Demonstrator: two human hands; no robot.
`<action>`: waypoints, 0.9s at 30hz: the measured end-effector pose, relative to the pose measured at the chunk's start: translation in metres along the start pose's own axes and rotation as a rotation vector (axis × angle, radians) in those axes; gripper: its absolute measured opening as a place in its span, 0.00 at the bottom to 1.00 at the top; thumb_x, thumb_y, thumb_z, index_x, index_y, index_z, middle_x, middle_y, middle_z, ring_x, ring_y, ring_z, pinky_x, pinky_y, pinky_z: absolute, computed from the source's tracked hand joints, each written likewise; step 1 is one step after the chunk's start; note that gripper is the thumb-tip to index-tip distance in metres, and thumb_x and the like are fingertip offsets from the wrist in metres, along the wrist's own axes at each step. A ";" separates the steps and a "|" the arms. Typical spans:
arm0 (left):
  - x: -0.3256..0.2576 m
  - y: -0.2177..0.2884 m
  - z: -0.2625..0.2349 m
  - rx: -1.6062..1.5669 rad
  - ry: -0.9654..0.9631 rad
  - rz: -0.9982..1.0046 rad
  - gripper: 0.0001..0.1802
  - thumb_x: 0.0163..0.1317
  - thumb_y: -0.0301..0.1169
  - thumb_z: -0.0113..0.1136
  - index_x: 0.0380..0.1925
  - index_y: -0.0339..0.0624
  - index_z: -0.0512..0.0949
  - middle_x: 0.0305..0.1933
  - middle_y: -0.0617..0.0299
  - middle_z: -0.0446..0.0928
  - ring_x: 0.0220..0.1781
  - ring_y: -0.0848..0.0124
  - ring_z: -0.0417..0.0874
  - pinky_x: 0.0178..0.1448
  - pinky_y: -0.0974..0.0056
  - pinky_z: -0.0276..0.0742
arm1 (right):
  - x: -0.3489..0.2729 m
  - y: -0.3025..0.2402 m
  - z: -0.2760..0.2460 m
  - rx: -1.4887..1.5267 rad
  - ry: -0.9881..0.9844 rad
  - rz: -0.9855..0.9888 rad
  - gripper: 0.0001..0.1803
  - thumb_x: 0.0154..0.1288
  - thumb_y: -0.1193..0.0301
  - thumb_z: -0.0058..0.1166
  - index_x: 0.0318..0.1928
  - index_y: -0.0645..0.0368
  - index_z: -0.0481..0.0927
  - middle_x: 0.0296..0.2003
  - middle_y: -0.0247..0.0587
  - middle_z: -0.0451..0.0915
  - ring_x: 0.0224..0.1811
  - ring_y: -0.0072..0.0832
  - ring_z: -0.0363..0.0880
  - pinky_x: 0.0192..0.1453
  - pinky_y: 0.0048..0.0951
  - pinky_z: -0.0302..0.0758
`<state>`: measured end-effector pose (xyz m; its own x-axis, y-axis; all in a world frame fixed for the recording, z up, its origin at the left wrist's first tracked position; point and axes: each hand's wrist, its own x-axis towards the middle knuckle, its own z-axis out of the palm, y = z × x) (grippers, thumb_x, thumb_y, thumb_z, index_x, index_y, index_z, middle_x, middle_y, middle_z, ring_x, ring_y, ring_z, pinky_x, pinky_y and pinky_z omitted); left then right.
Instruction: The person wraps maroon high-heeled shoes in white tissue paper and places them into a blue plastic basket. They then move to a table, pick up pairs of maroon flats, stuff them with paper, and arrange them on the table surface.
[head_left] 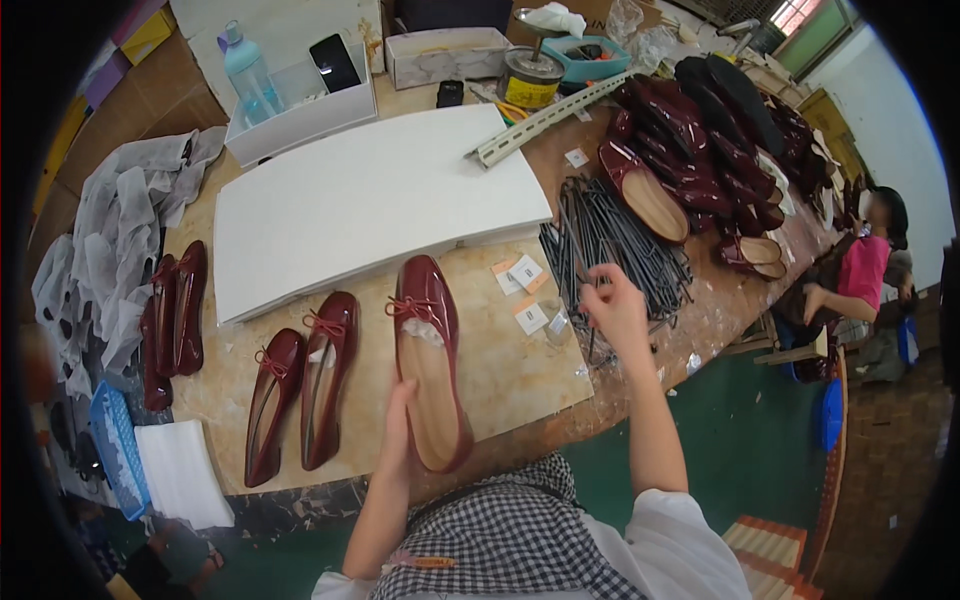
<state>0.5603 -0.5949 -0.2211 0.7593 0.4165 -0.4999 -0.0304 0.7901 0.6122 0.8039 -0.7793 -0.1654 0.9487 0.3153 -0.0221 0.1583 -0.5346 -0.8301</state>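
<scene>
My left hand [396, 425] is closed around the side of a shiny dark red flat shoe [424, 330] with a thin bow, its toe pointing away from me and crumpled white paper inside. Over a heap of thin dark rods [650, 265] on the right, my right hand [614, 302] pinches what looks like one rod between thumb and fingers. Left of the held shoe, two matching shoes, one nearer [331, 380] and one farther left [274, 400], lie on the table. Small printed tags [525, 273] lie between my hands.
A stack of white sheets [370, 200] covers the table's middle. Many red shoes [680, 140] pile up at far right beside a slotted metal bar [545, 120]. More shoes [189, 305] and white tissue [115, 220] lie left. A person in pink [862, 270] sits at right.
</scene>
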 end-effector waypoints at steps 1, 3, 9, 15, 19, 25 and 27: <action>-0.003 -0.001 -0.002 -0.029 -0.053 -0.064 0.33 0.64 0.46 0.46 0.60 0.31 0.65 0.43 0.50 0.79 0.37 0.59 0.82 0.41 0.58 0.80 | -0.011 -0.008 0.010 0.007 -0.028 -0.087 0.12 0.59 0.72 0.58 0.43 0.61 0.77 0.16 0.37 0.75 0.18 0.20 0.72 0.24 0.24 0.68; -0.004 -0.002 -0.006 -0.089 -0.155 -0.176 0.32 0.65 0.48 0.42 0.59 0.32 0.66 0.49 0.48 0.77 0.42 0.58 0.82 0.47 0.56 0.80 | -0.032 -0.038 0.030 0.013 -0.128 -0.190 0.16 0.61 0.73 0.57 0.50 0.62 0.77 0.13 0.28 0.69 0.16 0.12 0.63 0.21 0.20 0.60; 0.000 0.032 -0.023 0.160 0.171 0.295 0.30 0.65 0.47 0.46 0.58 0.34 0.67 0.56 0.52 0.74 0.57 0.63 0.75 0.62 0.59 0.70 | -0.109 -0.104 0.059 0.137 -0.603 -0.218 0.21 0.65 0.75 0.52 0.59 0.58 0.74 0.13 0.25 0.60 0.16 0.12 0.56 0.20 0.22 0.54; -0.009 0.036 -0.021 0.286 0.199 0.463 0.30 0.66 0.49 0.43 0.55 0.32 0.69 0.51 0.53 0.76 0.51 0.67 0.78 0.56 0.63 0.72 | -0.112 -0.125 0.081 0.183 -0.664 -0.253 0.18 0.66 0.75 0.50 0.57 0.63 0.75 0.14 0.28 0.62 0.16 0.12 0.56 0.20 0.21 0.55; -0.012 0.040 -0.014 0.344 0.170 0.482 0.31 0.67 0.51 0.40 0.54 0.32 0.70 0.50 0.53 0.77 0.49 0.68 0.78 0.54 0.64 0.73 | -0.114 -0.131 0.089 0.127 -0.539 -0.378 0.17 0.64 0.73 0.52 0.52 0.67 0.76 0.15 0.44 0.69 0.15 0.30 0.68 0.20 0.30 0.63; -0.017 0.025 0.000 0.258 0.124 0.559 0.27 0.66 0.43 0.44 0.56 0.32 0.67 0.50 0.51 0.75 0.49 0.67 0.77 0.55 0.63 0.72 | -0.115 -0.122 0.121 -0.068 -0.204 -0.743 0.17 0.63 0.73 0.53 0.50 0.69 0.77 0.12 0.43 0.71 0.13 0.37 0.72 0.19 0.35 0.67; -0.016 0.015 -0.009 0.357 0.166 0.431 0.25 0.66 0.42 0.44 0.54 0.32 0.69 0.46 0.53 0.76 0.46 0.69 0.77 0.52 0.63 0.73 | -0.123 -0.116 0.134 -0.144 -0.170 -0.790 0.17 0.63 0.73 0.53 0.51 0.68 0.77 0.12 0.42 0.72 0.13 0.37 0.72 0.19 0.36 0.67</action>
<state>0.5416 -0.5859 -0.2093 0.6139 0.7547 -0.2314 -0.0711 0.3448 0.9360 0.6319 -0.6510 -0.1406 0.4902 0.7494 0.4452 0.8069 -0.1970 -0.5569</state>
